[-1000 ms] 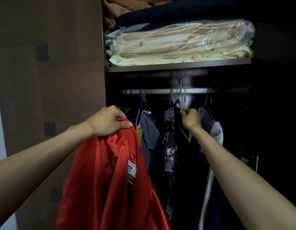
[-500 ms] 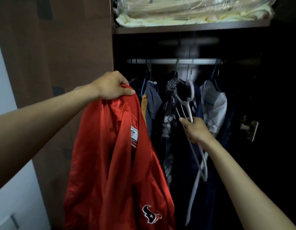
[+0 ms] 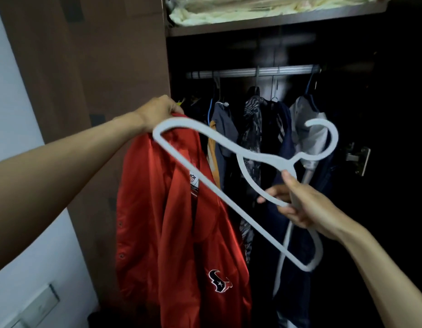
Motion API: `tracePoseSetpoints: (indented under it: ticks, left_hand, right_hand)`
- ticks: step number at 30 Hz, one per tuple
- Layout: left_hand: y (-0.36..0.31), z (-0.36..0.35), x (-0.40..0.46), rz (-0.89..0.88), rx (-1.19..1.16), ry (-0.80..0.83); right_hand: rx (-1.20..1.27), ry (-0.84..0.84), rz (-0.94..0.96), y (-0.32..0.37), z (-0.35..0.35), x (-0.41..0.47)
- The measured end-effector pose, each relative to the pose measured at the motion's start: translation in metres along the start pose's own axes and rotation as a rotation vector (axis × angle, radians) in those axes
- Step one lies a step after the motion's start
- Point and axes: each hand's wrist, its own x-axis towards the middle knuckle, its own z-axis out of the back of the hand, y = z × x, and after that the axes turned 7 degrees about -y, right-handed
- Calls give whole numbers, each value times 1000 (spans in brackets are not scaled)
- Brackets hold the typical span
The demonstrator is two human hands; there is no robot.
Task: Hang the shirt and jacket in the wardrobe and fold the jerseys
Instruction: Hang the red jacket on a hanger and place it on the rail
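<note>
Open wardrobe fills the frame, dark clothes on its rail at upper centre. Red satin jacket hangs lower centre, its collar gripped by the left hand at centre left. White plastic hanger tilts across mid-frame, right hand curled round it below the hook.
</note>
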Motion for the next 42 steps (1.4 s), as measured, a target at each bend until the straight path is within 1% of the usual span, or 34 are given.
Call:
tracePoseSetpoints:
  ticks: [2, 4, 6, 8, 10, 14, 16, 18, 20, 22, 26, 29, 30, 31, 32, 34, 35, 36, 37, 38, 39, 41, 42]
  left_hand:
    - [1, 3, -5, 36, 16, -33]
    - [2, 4, -8, 74, -4, -39]
    - [-1, 4, -10, 108, -35, -37]
    - [-6, 2, -12, 146, -76, -47]
    - [-13, 1, -15, 187, -83, -49]
    - [-20, 1, -21, 292, -103, -75]
    - [-29, -1, -24, 349, -210, -102]
    - [-41, -5, -24, 411, -354, -130]
    - [-55, -8, -25, 471, -468, -136]
    - [-67, -11, -27, 517, -594, -130]
    - [-88, -16, -30, 587, -897, -137]
    - [-90, -15, -31, 591, -996, -132]
    - [-89, -13, -32, 568, -968, -132]
    - [-86, -10, -33, 508, -862, -138]
    - [-82, -6, -34, 413, -657, -136]
    - [-76, 4, -39, 191, -95, -115]
    - [-73, 7, -42, 108, 168, -102]
    - [-69, 10, -46, 46, 384, -95]
    - [-66, 10, -50, -22, 537, -104]
    - [-62, 9, -54, -110, 628, -117]
    - [-59, 6, -57, -196, 659, -126]
    - [-53, 2, -58, -321, 661, -100]
    - [-51, 1, -58, -347, 663, -65]
  right_hand:
    - [-106, -24, -65, -3, 1, -9]
    - [-213, -60, -70, -3, -2, -14]
    - [-274, -94, 2, -3, -7, -13]
    - [-425, -153, 104, 1, -11, -10]
    - [-629, -258, 162, 10, -13, -10]
    - [-969, -538, 251, 32, -27, -22]
    - [-1048, -562, 271, 41, -46, -23]
    - [-1022, -515, 261, 41, -70, -15]
    - [-920, -476, 238, 31, -90, 1]
    - [-737, -445, 215, 16, -105, 21]
    - [-335, -318, 264, -7, -130, 46]
    - [-102, -303, 332, -12, -141, 48]
    - [-52, -306, 358, -14, -143, 46]
    - [-2, -317, 379, -16, -144, 45]
    - [49, -340, 392, -18, -144, 44]
    - [132, -407, 401, -21, -141, 41]
    - [170, -432, 402, -21, -138, 40]
    - [204, -444, 404, -20, -135, 39]
    - [232, -444, 403, -19, -132, 39]
    - [252, -436, 395, -17, -130, 38]
    - [265, -424, 385, -17, -130, 38]
    - [281, -403, 374, -18, -130, 38]
    - [285, -397, 377, -20, -130, 38]
